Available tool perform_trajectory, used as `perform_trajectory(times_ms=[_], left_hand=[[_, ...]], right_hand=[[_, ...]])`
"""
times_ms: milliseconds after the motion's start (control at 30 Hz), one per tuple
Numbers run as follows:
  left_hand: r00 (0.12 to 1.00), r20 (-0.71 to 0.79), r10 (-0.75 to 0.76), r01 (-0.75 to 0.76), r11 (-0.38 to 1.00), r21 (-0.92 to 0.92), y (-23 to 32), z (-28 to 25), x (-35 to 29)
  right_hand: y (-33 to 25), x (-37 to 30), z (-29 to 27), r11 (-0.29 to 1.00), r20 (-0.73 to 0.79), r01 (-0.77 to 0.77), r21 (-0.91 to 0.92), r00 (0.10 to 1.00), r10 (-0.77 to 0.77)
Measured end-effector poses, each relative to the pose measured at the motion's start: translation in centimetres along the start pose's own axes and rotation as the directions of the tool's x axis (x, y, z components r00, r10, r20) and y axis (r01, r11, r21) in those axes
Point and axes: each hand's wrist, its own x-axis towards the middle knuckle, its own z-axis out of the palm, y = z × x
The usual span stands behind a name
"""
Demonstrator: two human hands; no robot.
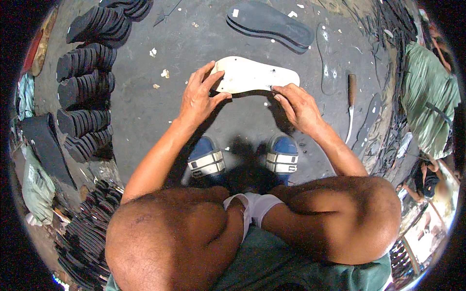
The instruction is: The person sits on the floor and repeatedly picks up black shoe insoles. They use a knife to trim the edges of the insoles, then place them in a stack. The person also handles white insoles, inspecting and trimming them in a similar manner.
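A white sole-shaped piece (255, 75) with a few small dark holes lies crosswise in front of me, above the dark work surface. My left hand (201, 92) grips its left end, thumb at the near edge and fingers spread over the top. At the near edge toward the right end, my right hand (298, 106) has thumb and fingertips pinched together. A small dark spot shows at those fingertips; whether it is a hole or a small held thing I cannot tell. Just beyond lies a stacked pair of black soles (269, 26).
A knife (351, 102) with a wooden handle lies to the right, beside a dark sole (371, 114). Rows of stacked black soles (87, 89) stand on the left. Dark strip offcuts (395, 29) and a green cloth or sack (427, 102) are at the far right. My sandalled feet (206, 157) are close in.
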Motion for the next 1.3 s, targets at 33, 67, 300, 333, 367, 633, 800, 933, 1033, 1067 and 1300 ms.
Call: perform_trajectory(times_ms=[33,67,300,333,367,633,800,933,1033,1067,1300], left_hand=[[1.000,0.012,-0.002,0.001,1.000,0.015,0.1,0.0,0.1],[1.000,0.009,0.001,-0.001,1.000,0.013,0.1,0.0,0.0],[1.000,0.007,-0.003,0.003,1.000,-0.002,0.0,-0.1,0.0],[1.000,0.007,-0.002,0.002,1.000,-0.009,0.0,0.0,0.1],[1.000,0.008,-0.002,0.002,1.000,-0.007,0.0,-0.1,0.0],[1.000,-0.001,0.024,-0.024,1.000,0.017,-0.3,0.2,0.0],[0.999,-0.035,0.040,-0.038,0.997,0.068,0.0,0.3,-0.1],[0.999,-0.033,-0.010,0.011,1.000,0.025,0.6,0.3,0.1],[0.999,-0.020,-0.033,0.034,0.999,0.029,0.4,0.1,-0.1],[0.999,-0.015,-0.034,0.035,0.999,0.032,0.4,0.2,0.1],[0.999,-0.025,-0.027,0.027,1.000,0.008,0.4,0.3,0.2]], right_hand=[[0.3,-0.1,0.0,0.999,-0.009,0.012,-0.049,1.000,-0.012],[0.2,0.1,0.0,0.997,-0.012,0.013,-0.076,1.000,-0.014],[-0.1,1.4,0.6,0.950,0.094,-0.019,-0.311,0.994,0.051],[-0.1,1.5,0.7,0.950,0.122,-0.028,-0.310,0.990,0.069],[-0.3,1.7,0.6,0.947,0.139,-0.031,-0.321,0.987,0.080],[-1.1,3.2,1.3,0.917,0.244,-0.008,-0.398,0.963,0.115],[-0.6,2.9,1.5,0.933,0.165,-0.021,-0.358,0.983,0.085],[-0.3,2.1,-0.7,0.963,-0.015,-0.270,-0.009,0.963,0.269],[0.0,3.3,-0.9,0.977,-0.153,-0.213,-0.026,0.967,0.206],[0.6,3.6,-0.6,0.976,-0.133,-0.199,-0.091,0.973,0.186],[0.9,5.9,-0.3,0.958,0.072,-0.083,-0.274,0.992,0.107]])
